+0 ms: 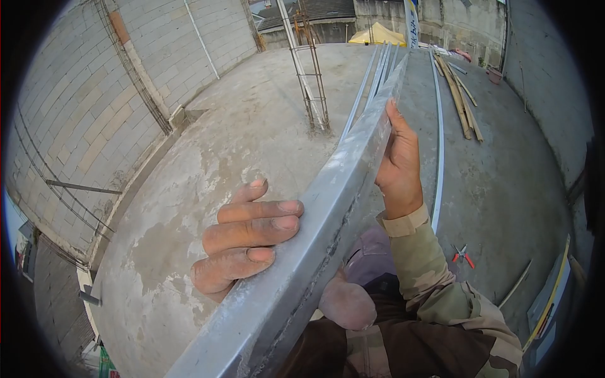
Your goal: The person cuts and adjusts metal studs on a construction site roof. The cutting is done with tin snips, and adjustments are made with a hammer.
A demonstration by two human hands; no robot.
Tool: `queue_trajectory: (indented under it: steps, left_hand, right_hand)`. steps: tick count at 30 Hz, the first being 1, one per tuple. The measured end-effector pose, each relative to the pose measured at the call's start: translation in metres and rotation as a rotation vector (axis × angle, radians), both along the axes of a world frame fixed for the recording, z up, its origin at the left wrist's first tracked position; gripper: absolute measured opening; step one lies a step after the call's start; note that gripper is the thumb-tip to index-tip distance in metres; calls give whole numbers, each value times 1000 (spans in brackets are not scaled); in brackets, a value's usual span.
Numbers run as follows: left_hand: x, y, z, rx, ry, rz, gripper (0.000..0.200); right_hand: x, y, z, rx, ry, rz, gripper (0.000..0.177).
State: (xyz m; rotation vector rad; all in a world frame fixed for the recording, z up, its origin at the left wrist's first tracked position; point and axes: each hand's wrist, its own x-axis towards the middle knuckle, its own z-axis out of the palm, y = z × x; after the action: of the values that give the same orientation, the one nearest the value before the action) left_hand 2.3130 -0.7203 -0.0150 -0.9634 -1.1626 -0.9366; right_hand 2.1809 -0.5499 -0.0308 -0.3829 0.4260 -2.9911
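A long galvanized steel profile [328, 189] runs from the bottom edge up toward the far end of the floor, with a rough dark seam along its side. My left hand [249, 236] grips it from underneath near the bottom. Its dusty fingers press on the left side, and the thumb shows on the right. Farther along, my right hand [402, 160] holds the profile's right side, thumb up along the edge; its other fingers are mostly hidden. A camouflage sleeve covers my right forearm.
Red-handled pliers [463, 256] lie on the concrete floor [246, 113] to the right. More metal profiles [439, 157] and wooden strips [459, 101] lie beyond. A rebar column cage [309, 75] rises ahead. Block walls [82, 107] stand at the sides. A yellow-edged board [548, 302] sits lower right.
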Motion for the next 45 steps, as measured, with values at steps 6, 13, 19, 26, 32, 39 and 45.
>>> queue_trajectory:
  steps: [6, 13, 19, 26, 32, 39, 45]
  left_hand:
    - [2, 2, -6, 35, 13, 67, 73]
    - [9, 11, -4, 69, -42, 158, 60]
    - [10, 6, -8, 79, -67, 150, 58]
    - [7, 31, 3, 154, -27, 202, 58]
    - [8, 40, 0, 212, -56, 196, 51]
    - [3, 50, 8, 260, 0, 71, 47]
    - [4, 52, 14, 186, 30, -1, 42]
  right_hand:
    - [-1, 1, -3, -7, -18, -1, 14]
    - [5, -1, 0, 5, -35, -10, 11]
    - [3, -1, -2, -12, -14, 26, 8]
    - [4, 0, -2, -9, -9, 20, 8]
    - [7, 0, -1, 13, -24, -1, 10]
    - [9, 3, -1, 42, 1, -16, 13]
    - [5, 8, 1, -18, -5, 3, 11]
